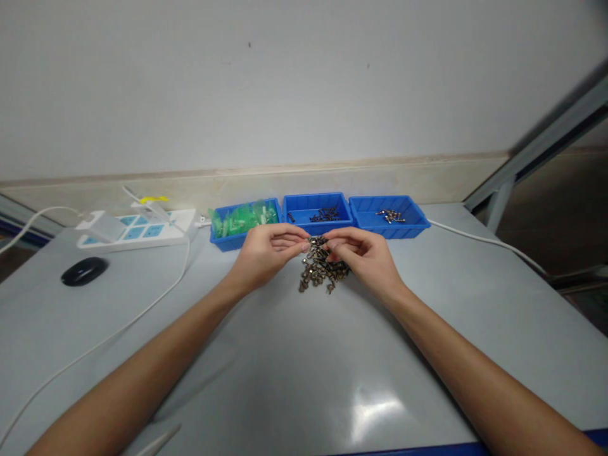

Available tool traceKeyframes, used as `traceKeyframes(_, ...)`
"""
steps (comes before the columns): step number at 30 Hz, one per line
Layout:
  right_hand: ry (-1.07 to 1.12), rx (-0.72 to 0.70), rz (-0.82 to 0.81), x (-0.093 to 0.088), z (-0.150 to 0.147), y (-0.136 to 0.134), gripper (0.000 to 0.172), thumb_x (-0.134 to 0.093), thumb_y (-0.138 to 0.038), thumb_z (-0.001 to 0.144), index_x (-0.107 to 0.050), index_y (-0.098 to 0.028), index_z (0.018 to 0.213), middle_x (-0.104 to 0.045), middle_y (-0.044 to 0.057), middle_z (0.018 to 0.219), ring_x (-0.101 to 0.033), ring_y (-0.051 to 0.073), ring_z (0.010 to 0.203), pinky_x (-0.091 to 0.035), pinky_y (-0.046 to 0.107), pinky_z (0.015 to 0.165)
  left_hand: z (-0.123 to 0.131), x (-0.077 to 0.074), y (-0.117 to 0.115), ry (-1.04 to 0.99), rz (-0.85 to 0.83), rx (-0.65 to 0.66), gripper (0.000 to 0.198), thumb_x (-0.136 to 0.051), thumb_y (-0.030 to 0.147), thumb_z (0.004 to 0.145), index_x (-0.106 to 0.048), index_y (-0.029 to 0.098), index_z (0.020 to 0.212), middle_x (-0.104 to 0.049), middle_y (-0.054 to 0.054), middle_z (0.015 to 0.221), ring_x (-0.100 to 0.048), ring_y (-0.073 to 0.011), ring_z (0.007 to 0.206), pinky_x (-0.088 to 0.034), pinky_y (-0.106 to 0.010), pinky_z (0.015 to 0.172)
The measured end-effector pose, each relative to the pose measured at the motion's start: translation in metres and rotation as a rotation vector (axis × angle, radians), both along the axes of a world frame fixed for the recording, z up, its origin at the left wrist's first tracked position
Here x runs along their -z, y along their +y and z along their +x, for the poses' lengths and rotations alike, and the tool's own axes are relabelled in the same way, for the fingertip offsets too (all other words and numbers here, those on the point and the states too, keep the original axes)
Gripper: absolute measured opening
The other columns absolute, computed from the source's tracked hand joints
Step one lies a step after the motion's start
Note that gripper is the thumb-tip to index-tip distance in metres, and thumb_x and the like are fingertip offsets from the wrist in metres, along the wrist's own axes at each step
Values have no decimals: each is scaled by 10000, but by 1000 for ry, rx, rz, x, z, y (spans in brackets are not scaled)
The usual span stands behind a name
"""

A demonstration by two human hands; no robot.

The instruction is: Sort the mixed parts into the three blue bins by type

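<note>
A pile of small metal pieces (319,271), which look like short screws or fittings, lies on the table in front of the blue bins. Just over its far side, my left hand (270,253) is closed in a pinch, thumb against fingertips. Facing it from the right, my right hand (363,253) is also pinched, its fingers partly covering the pile. The fingertips of both hands are a short gap apart. Anything between them is too small to tell from the pieces behind.
Three blue bins stand by the wall: the left bin (228,242) holds green plastic packets (240,218), the middle bin (297,201) dark screws (327,214), the right bin (413,221) shinier ones (390,216). A power strip (185,225), black mouse (84,271) and white cable (147,308) lie left.
</note>
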State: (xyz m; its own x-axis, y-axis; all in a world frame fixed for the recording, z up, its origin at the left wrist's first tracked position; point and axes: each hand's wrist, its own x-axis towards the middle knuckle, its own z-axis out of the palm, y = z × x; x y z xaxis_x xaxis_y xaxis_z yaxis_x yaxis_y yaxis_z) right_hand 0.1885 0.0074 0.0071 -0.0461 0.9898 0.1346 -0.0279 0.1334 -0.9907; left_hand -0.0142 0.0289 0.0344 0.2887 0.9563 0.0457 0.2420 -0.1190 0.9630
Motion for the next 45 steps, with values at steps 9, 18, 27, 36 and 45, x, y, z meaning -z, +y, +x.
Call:
traceKeyframes(9, 156, -223, -161, -3, 0, -3, 244, -865, -308, 705, -793, -198, 910, -799, 52, 850, -749, 163, 745, -589, 296, 766, 3, 0, -3, -130, -37, 66, 345, -832, 309, 756, -557, 178, 917, -775, -26, 785, -770, -177, 774, -600, -236, 729)
traceKeyframes(18, 225, 40, -124, -1, 2, 2, 235, -892, -313, 678, -804, -189, 857, -789, 59, 778, -749, 175, 730, -597, 305, 768, -7, 10, 5, 367, 491, 218, 85, -671, 204, 884, -734, 180, 935, -783, -56, 920, -735, -193, 854, -572, -306, 821)
traceKeyframes(27, 200, 575, 118, 4, 15, 13, 331, -857, -307, 724, -757, -194, 1018, -779, 87, 1066, -737, 264, 1049, -551, 488, 1033, -11, 30, 8, 635, 685, 334, 176, -592, 123, 901, -751, 192, 934, -779, -68, 943, -714, -208, 910, -550, -323, 859)
traceKeyframes(36, 97, 419, 142, -2, 5, 6, 231, -820, -352, 752, -764, -187, 904, -778, 58, 845, -750, 211, 748, -616, 386, 786, -12, 22, 6, 627, 700, 307, 120, -573, 80, 842, -642, 176, 861, -697, -34, 819, -651, -164, 770, -497, -262, 730)
traceKeyframes(45, -41, -127, -26, 3, -1, -1, 283, -808, -410, 782, -785, -181, 947, -783, 55, 825, -726, 166, 714, -586, 295, 706, -2, 3, -3, 106, 250, 191, 257, -724, 257, 837, -483, 198, 905, -698, -12, 849, -692, -131, 760, -558, -238, 725)
